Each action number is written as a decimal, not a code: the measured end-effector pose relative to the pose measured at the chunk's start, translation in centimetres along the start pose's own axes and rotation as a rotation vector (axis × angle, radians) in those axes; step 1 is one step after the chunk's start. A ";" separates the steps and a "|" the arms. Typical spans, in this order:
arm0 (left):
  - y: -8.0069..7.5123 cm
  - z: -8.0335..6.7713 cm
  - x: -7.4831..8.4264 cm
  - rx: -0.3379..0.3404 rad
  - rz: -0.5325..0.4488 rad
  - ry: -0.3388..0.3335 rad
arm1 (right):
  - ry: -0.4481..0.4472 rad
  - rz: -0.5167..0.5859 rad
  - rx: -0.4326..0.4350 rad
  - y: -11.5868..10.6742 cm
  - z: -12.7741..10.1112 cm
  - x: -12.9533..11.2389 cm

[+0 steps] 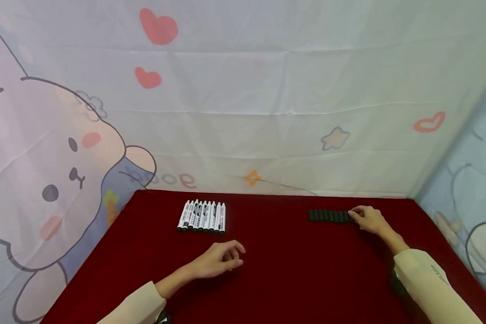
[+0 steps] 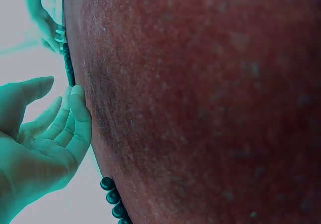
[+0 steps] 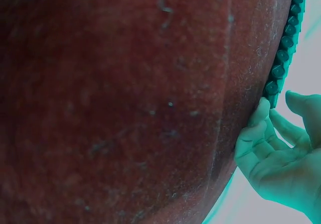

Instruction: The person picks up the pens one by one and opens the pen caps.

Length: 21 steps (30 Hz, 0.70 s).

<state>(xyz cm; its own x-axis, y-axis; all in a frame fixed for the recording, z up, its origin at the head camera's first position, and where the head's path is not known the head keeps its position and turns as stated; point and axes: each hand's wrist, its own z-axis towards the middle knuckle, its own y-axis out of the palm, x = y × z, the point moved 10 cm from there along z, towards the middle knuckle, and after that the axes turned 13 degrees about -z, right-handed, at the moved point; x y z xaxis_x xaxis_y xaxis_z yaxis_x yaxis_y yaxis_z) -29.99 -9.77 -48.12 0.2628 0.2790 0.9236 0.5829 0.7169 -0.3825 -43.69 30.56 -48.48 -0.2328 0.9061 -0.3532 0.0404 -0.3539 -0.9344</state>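
Observation:
A row of short black cylinders [image 1: 328, 216], side by side, lies at the back right of the red cloth. My right hand [image 1: 368, 219] is at the row's right end, fingertips right at the last piece. In the right wrist view, the right hand [image 3: 281, 153] has loosely bent fingers, and its thumb stands apart from them. Several white markers [image 1: 202, 216] with black lower ends lie in a neat row at the back left. My left hand [image 1: 218, 259] hovers in front of them, fingers relaxed and holding nothing. The left wrist view shows the left hand [image 2: 50, 138] with thumb and fingers apart.
A dark red cloth [image 1: 291, 270] covers the table. Behind it hangs a pale printed curtain [image 1: 243, 112] with hearts and a cartoon rabbit, and another curtain side [image 1: 474, 180] closes off the right.

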 end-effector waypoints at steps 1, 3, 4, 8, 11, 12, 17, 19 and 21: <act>0.0 0.0 0.1 -0.001 -0.001 0.001 | -0.001 0.001 0.003 -0.1 -0.1 0.0; 0.0 0.1 0.2 -0.003 -0.003 0.004 | 0.002 0.001 0.010 -0.3 -0.2 0.0; 0.0 0.1 0.2 -0.004 -0.005 0.004 | 0.004 -0.002 0.013 -0.3 -0.3 0.0; 0.2 0.2 0.3 -0.013 -0.012 0.001 | 0.000 -0.012 0.018 -0.5 -0.9 0.2; 0.5 0.2 0.3 -0.026 -0.017 -0.001 | -0.005 -0.012 0.014 -0.6 -1.5 0.4; 0.5 0.1 0.3 -0.029 -0.016 -0.001 | -0.004 -0.012 0.012 -0.6 -1.7 0.4; 0.0 0.0 0.3 -0.026 -0.005 0.014 | -0.009 -0.009 0.009 -0.8 -2.3 0.4; -0.6 -0.1 0.4 -0.015 0.009 0.028 | -0.023 -0.014 0.013 -1.1 -2.4 0.1; -1.3 -0.2 0.4 -0.002 0.027 0.040 | -0.039 -0.015 0.011 -1.3 -2.6 -0.4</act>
<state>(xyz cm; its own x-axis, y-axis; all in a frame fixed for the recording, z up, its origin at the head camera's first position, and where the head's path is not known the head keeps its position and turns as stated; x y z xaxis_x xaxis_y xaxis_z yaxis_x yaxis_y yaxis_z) -30.45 -10.73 -47.28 0.3085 0.2725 0.9114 0.5767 0.7084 -0.4069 -41.10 31.26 -47.23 -0.2710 0.9016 -0.3371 0.0262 -0.3432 -0.9389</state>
